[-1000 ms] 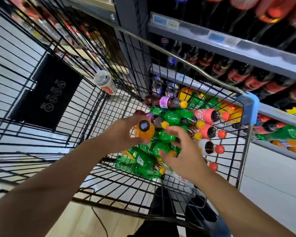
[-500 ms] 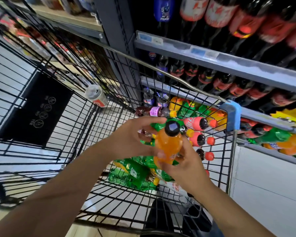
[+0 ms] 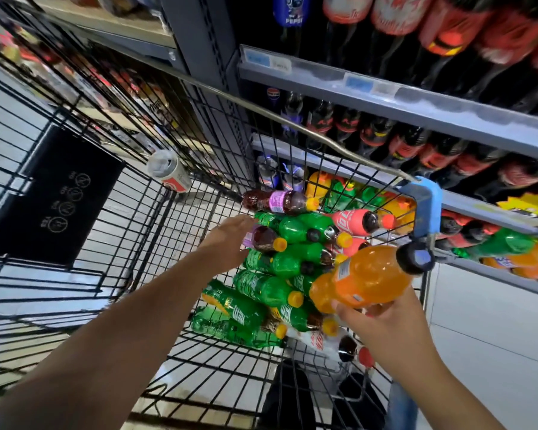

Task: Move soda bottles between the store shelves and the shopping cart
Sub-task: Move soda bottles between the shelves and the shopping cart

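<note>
Orange soda bottle (image 3: 364,279) is held clear above the heap of bottles in the shopping cart (image 3: 199,367), lying nearly level, its dark cap (image 3: 412,259) pointing toward the shelves and sitting just beside the blue corner guard (image 3: 426,209) of the cart's rim. Right hand (image 3: 392,327) grasps it from beneath at the base end, fingers curled up round the body; the grip looks secure, though the thumb's placement cannot be made out. Below and to the left, the heap consists mainly of green bottles (image 3: 292,252) lying on their sides, with a pink-labelled bottle (image 3: 354,220) and a purple-labelled bottle (image 3: 277,201) toward the far side. Left hand (image 3: 227,243) is extended palm down at the near edge of that heap, fingers straight and grasping nothing; whether it touches a bottle cannot be told. A can (image 3: 168,170) is lodged in the cart's far wire wall. Assessment: the step in hand appears to be transfer of one bottle from cart to shelf, at the carry stage. The low shelf (image 3: 491,276) past the corner guard already holds orange bottles (image 3: 531,265), a probable destination. The next move calls for lifting the cap over the rim and guard, then turning the bottle to suit that row without knocking its neighbours.
</note>
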